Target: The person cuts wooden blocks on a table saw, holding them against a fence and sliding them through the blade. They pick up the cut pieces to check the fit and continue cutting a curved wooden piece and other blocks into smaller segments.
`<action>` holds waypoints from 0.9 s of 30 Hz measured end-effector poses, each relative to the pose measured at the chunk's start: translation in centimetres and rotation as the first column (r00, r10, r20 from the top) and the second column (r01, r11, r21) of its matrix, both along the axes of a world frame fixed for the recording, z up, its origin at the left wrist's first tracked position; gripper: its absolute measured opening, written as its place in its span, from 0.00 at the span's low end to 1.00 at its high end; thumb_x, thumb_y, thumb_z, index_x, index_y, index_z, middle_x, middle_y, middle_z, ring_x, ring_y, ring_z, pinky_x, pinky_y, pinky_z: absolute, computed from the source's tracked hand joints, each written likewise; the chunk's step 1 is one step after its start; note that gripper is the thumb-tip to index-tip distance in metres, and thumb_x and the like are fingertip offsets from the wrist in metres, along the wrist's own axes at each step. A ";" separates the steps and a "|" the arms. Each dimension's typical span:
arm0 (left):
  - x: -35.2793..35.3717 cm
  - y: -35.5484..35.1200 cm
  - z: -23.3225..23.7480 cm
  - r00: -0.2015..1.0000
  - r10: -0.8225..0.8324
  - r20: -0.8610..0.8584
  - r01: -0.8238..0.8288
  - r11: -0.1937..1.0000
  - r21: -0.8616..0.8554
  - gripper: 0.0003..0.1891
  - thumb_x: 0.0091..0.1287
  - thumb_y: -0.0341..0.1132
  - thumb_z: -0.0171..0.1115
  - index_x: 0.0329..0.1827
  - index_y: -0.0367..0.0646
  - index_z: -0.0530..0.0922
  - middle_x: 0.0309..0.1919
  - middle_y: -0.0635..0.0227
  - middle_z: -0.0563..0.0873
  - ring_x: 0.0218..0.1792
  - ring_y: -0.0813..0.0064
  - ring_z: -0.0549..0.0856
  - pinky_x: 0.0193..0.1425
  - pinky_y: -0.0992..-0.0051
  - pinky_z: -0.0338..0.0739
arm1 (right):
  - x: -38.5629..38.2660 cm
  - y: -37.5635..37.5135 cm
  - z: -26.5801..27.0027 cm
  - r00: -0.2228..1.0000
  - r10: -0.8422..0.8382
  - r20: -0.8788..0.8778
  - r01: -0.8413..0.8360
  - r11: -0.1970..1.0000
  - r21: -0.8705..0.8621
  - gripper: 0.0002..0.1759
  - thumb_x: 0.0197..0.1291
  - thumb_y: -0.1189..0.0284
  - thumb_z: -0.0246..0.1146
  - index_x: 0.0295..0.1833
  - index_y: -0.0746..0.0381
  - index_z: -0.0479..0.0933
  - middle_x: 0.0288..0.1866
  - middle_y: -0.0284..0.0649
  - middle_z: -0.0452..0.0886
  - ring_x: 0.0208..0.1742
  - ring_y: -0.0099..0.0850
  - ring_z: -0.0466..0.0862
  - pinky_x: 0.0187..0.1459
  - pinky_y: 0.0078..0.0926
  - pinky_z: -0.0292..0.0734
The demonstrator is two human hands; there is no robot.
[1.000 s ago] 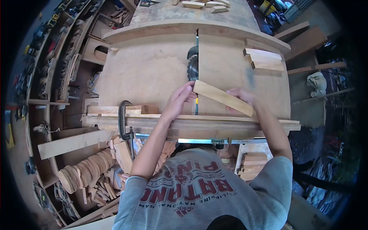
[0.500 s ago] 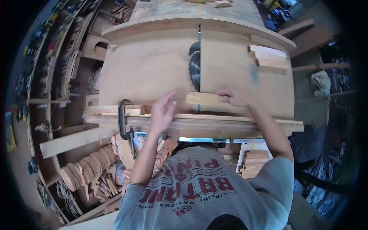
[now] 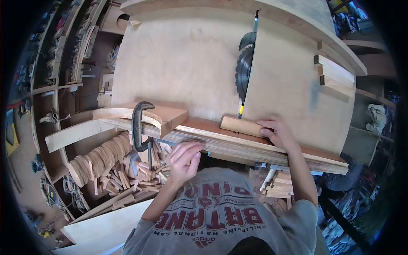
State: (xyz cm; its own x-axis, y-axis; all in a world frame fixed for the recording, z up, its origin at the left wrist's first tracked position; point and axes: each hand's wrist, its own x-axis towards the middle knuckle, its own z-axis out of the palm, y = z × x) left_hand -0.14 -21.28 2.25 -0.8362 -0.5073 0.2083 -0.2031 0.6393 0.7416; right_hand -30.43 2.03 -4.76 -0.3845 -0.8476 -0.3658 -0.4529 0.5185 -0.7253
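Observation:
My right hand (image 3: 277, 134) grips the right end of a short wooden block (image 3: 241, 126), thumb in front and fingers behind. The block lies along the fence (image 3: 208, 126), just in front of the saw blade (image 3: 244, 72), which stands up through the slot in the plywood saw table (image 3: 178, 63). At the fence's front edge, my left hand (image 3: 185, 160) is loosely curled, with nothing showing in its fingers. To its left, a C-clamp (image 3: 137, 127) grips the fence and a curved-edged wooden piece (image 3: 172, 117) on top.
Several cut wooden blocks (image 3: 335, 76) lie at the table's right side. A long board (image 3: 293, 16) crosses the back edge. Below left are a row of round wooden discs (image 3: 100, 159) and a heap of offcuts (image 3: 123, 180). Shelves with tools (image 3: 63, 55) line the left.
The view has shifted, tilting the table. My right hand has brought the block down against the fence. My left hand has dropped from above the fence to its front edge, and its fingers have curled.

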 end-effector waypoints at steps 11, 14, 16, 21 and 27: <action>0.3 0.4 0.1 0.998 0.003 0.056 -0.003 1.000 -0.004 0.10 0.63 0.23 0.71 0.47 0.37 0.92 0.50 0.57 0.93 0.50 0.56 0.92 0.57 0.60 0.86 | -0.4 -0.5 1.1 1.000 -0.009 0.015 0.010 1.000 -0.012 0.19 0.67 0.66 0.73 0.62 0.54 0.91 0.49 0.48 0.87 0.56 0.47 0.85 0.60 0.43 0.81; 0.2 0.5 0.0 0.998 0.021 0.057 -0.021 1.000 -0.010 0.10 0.63 0.24 0.71 0.47 0.37 0.92 0.49 0.58 0.93 0.50 0.56 0.91 0.58 0.60 0.86 | -0.7 -0.3 0.8 1.000 -0.005 0.028 0.006 1.000 -0.007 0.19 0.68 0.66 0.73 0.63 0.53 0.91 0.49 0.48 0.87 0.55 0.47 0.85 0.60 0.43 0.81; 0.4 0.5 -0.2 0.998 0.021 0.056 -0.020 1.000 -0.010 0.10 0.64 0.24 0.71 0.47 0.37 0.92 0.50 0.58 0.93 0.51 0.56 0.91 0.58 0.60 0.86 | -0.8 -0.3 0.5 1.000 0.016 0.027 -0.016 1.000 -0.001 0.19 0.68 0.67 0.73 0.63 0.54 0.91 0.49 0.48 0.87 0.54 0.46 0.86 0.60 0.42 0.81; 0.5 0.4 -0.5 0.998 0.021 0.064 -0.021 1.000 0.012 0.10 0.64 0.23 0.71 0.47 0.37 0.92 0.51 0.57 0.93 0.51 0.56 0.91 0.59 0.60 0.86 | -1.1 -0.2 0.0 0.987 -0.045 0.152 0.040 0.999 0.035 0.17 0.69 0.67 0.73 0.62 0.55 0.91 0.48 0.47 0.87 0.52 0.43 0.87 0.58 0.39 0.81; 0.5 0.3 -0.5 0.998 0.025 0.055 -0.026 0.999 0.021 0.10 0.64 0.23 0.71 0.47 0.37 0.91 0.51 0.57 0.93 0.51 0.56 0.91 0.59 0.60 0.86 | -2.3 -0.3 -0.9 0.972 -0.085 0.219 0.073 0.995 0.064 0.15 0.69 0.67 0.75 0.59 0.57 0.92 0.46 0.44 0.88 0.50 0.40 0.87 0.56 0.36 0.81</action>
State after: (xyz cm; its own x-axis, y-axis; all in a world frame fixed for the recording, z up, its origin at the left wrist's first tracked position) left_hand 0.35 -21.01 1.72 -0.8329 -0.5324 0.1511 -0.2601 0.6176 0.7423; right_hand -32.70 1.73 -5.63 -0.3534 -0.7941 -0.4945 -0.2403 0.5880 -0.7724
